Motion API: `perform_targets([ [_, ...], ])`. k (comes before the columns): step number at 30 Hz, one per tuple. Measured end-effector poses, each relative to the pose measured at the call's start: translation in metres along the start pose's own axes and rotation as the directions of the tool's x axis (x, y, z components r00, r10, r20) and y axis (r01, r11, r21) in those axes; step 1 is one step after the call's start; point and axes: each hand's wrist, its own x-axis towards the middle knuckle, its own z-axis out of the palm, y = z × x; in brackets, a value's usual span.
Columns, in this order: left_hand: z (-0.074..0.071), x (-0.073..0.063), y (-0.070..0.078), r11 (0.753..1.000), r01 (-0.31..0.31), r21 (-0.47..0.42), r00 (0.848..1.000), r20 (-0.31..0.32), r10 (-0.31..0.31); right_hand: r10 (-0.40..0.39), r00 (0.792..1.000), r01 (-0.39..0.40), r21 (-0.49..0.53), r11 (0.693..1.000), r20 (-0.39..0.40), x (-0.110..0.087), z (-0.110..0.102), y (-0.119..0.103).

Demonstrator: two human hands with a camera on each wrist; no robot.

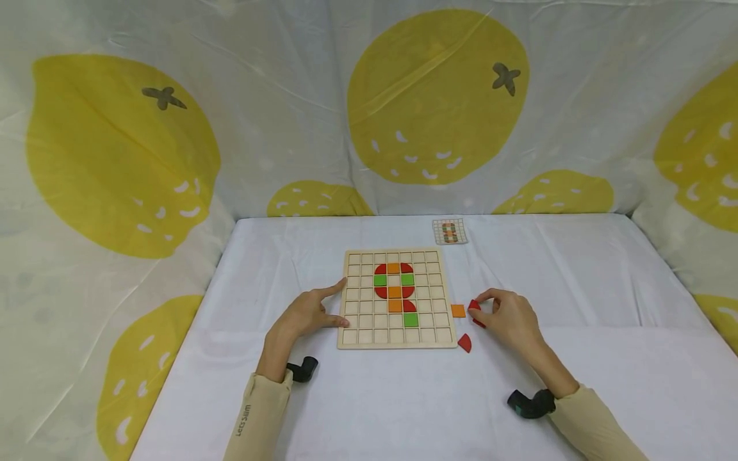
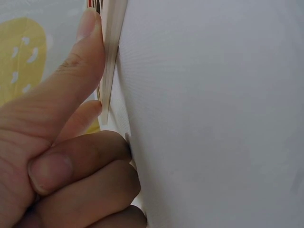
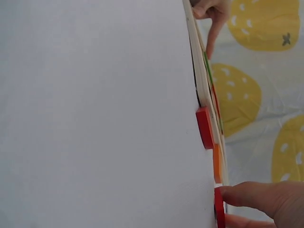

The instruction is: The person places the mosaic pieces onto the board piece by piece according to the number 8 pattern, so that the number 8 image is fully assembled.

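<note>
A wooden grid board [image 1: 357, 336] lies on the table, holding red, orange and green tiles in a figure. My left hand [image 1: 305, 314] rests at its left edge, with the thumb and index finger stretched onto the rim; in the left wrist view its other fingers [image 2: 95, 190] are curled. Right of the board, my right hand [image 1: 510, 318] pinches a red tile [image 1: 473, 305] between thumb and fingers, low over the cloth. More red shows just under those fingertips, partly hidden. Beside it lie an orange square tile [image 1: 458, 311] and a red quarter-round tile [image 1: 464, 343].
A small pattern card [image 1: 450, 232] with a printed grid figure lies behind the board's right corner. White cloth [image 1: 403, 403] covers the table. A lemon-print curtain [image 1: 323, 115] hangs at the back and sides. Black wrist devices [image 1: 531, 404] are on both arms.
</note>
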Motion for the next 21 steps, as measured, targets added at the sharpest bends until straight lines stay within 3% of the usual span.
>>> perform_targets([
  [9,0.001,0.001,-0.001,1.0,-0.006,0.007,1.0,0.001,0.006,-0.091,0.984,0.079,0.079,0.994,0.154,0.009,-0.014,0.013],
  [15,0.001,0.001,-0.001,1.0,-0.011,0.004,1.0,-0.003,0.011,-0.078,0.983,0.066,0.078,0.995,0.165,0.01,-0.021,0.019],
  [21,0.001,0.001,-0.002,1.0,-0.009,0.008,1.0,-0.007,0.009,-0.125,0.973,0.112,0.075,0.991,0.192,0.013,-0.023,0.027],
])
